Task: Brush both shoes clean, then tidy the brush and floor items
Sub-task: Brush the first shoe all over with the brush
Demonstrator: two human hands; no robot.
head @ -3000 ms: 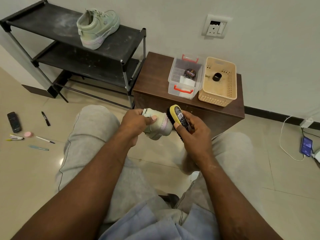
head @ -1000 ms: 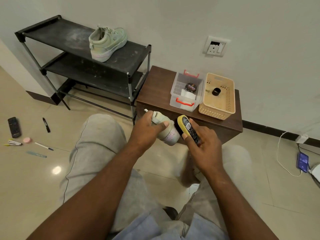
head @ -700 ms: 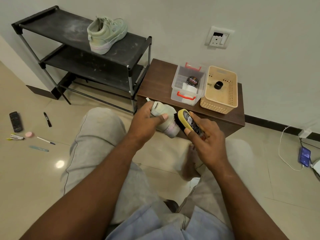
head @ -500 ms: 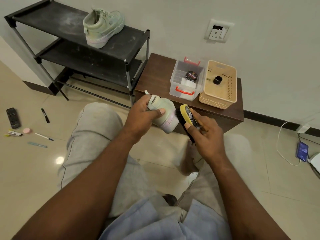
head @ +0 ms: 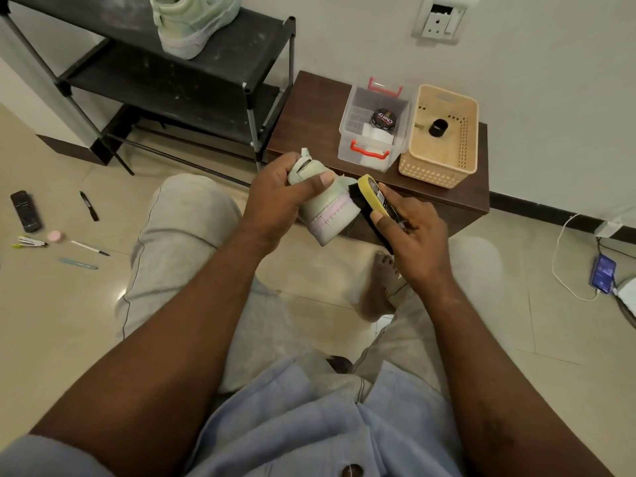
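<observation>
My left hand (head: 275, 197) grips a small pale-green shoe (head: 328, 215) with a pink-trimmed sole, held up over my knees. My right hand (head: 411, 235) holds a yellow-backed brush (head: 371, 197), its black bristles pressed against the shoe's side. The second pale-green shoe (head: 194, 20) stands on the top shelf of the black rack (head: 241, 43). On the floor at the left lie a black remote (head: 27, 211), a black marker (head: 89, 211), a pink round item (head: 56, 236), a white pen (head: 89, 248), a teal pen (head: 78, 263) and a small stapler-like item (head: 30, 241).
A low brown cabinet (head: 309, 118) stands ahead, bearing a clear box with red handles (head: 347, 132) that holds a polish tin (head: 383, 119), and a beige basket (head: 471, 139) with a black ring inside. A phone on a white cable (head: 602, 273) lies at the right. My bare foot (head: 378, 287) rests on the tiles.
The brush has kept stroking the shoe's side, and my left hand has turned the shoe a little. The view has dropped, so the rack shoe sits at the top edge.
</observation>
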